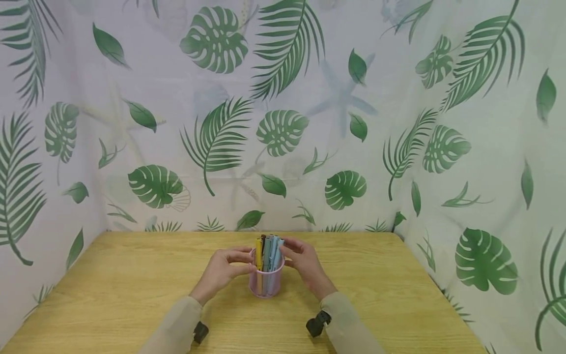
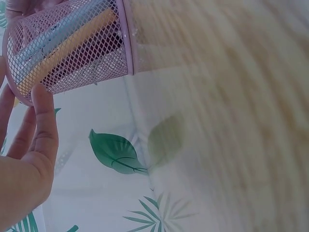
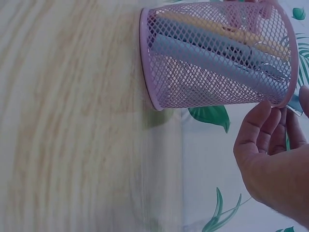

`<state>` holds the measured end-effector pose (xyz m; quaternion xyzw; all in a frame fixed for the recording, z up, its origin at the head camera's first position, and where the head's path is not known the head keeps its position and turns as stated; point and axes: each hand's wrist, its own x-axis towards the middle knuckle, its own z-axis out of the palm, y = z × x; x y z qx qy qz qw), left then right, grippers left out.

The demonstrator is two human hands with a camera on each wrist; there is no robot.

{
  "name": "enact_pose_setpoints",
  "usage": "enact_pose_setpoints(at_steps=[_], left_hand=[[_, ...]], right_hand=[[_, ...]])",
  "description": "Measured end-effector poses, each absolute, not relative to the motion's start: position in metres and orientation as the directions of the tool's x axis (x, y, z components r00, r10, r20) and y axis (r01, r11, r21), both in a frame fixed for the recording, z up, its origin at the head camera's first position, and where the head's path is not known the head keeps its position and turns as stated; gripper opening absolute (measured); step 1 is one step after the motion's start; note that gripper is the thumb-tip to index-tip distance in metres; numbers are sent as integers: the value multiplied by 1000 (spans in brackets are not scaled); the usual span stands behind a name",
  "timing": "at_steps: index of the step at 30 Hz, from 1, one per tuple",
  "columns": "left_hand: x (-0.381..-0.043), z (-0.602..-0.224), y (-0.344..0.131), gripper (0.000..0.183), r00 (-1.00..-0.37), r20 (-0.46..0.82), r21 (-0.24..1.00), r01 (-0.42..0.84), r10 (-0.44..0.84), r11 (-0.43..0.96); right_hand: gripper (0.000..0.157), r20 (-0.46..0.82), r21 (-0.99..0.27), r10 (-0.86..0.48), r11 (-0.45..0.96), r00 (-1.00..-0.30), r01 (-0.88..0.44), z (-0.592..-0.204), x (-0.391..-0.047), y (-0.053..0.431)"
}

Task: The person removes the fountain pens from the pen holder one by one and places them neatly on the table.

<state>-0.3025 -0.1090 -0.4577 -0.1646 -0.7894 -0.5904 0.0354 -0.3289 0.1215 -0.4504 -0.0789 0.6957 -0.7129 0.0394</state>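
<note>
A pink mesh pen holder [image 1: 253,286] stands upright on the table, filled with several pens. A yellow pen [image 1: 258,251], a dark brown one, a grey-green one and light blue pens [image 1: 274,250] poke out above its rim. My left hand [image 1: 219,271] grips the holder's upper rim from the left, thumb in front. On the other side my right hand [image 1: 306,264] holds the rim, its thumb close to the light blue pens. Both wrist views show the mesh wall [image 2: 127,36] and fingertips at the rim; the right hand [image 3: 270,159] has its fingers bent there.
The wooden table [image 1: 132,275] extends on both sides of the holder. Behind it and at the sides hangs a white cloth [image 1: 300,211] printed with green leaves. A black wrist camera [image 1: 318,323] sits under each sleeve.
</note>
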Motion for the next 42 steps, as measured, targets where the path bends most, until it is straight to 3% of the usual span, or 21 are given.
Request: enact_pose_setpoints(at_steps=[18,42], left_hand=[[-300,-453,-110,27,-941,246,923,300,231,240],[-300,-452,-113,29,-949,208,924,270,236,271]], right_hand=[[45,34,-999,-152,-39,-988,-28,-452,-333,121],[40,136,-989,-62,-63,-989,-132,-446,-332,115]])
